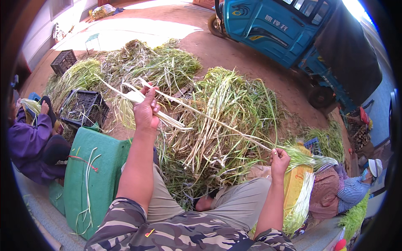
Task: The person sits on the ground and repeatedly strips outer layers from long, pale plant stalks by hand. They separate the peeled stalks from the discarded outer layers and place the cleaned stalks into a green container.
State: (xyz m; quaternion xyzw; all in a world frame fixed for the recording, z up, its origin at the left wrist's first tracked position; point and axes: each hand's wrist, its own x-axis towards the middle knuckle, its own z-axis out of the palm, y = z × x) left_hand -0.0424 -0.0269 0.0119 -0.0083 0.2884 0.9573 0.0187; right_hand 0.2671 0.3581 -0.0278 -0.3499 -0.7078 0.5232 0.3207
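Note:
My left hand (pixel 147 109) is raised in front of me, closed around a small bundle of pale stripped stalks (pixel 171 122). One long leafy stalk (pixel 204 114) stretches from beside that hand down to the right. My right hand (pixel 280 161) pinches its lower end between thumb and fingers, and a thin green leaf (pixel 271 106) arches up from there. Beneath both hands, before my knees, lies a large heap of untrimmed green stalks (pixel 216 125), many with their pale ends towards me.
Pale stalks (pixel 301 200) lie over a yellow sack (pixel 290 188) at my right, beside a person in a striped top (pixel 351 191). At left are a green box (pixel 100 150), a black plastic crate (pixel 88 106) and a person in purple (pixel 31 141). A blue three-wheeled vehicle (pixel 267 47) stands beyond.

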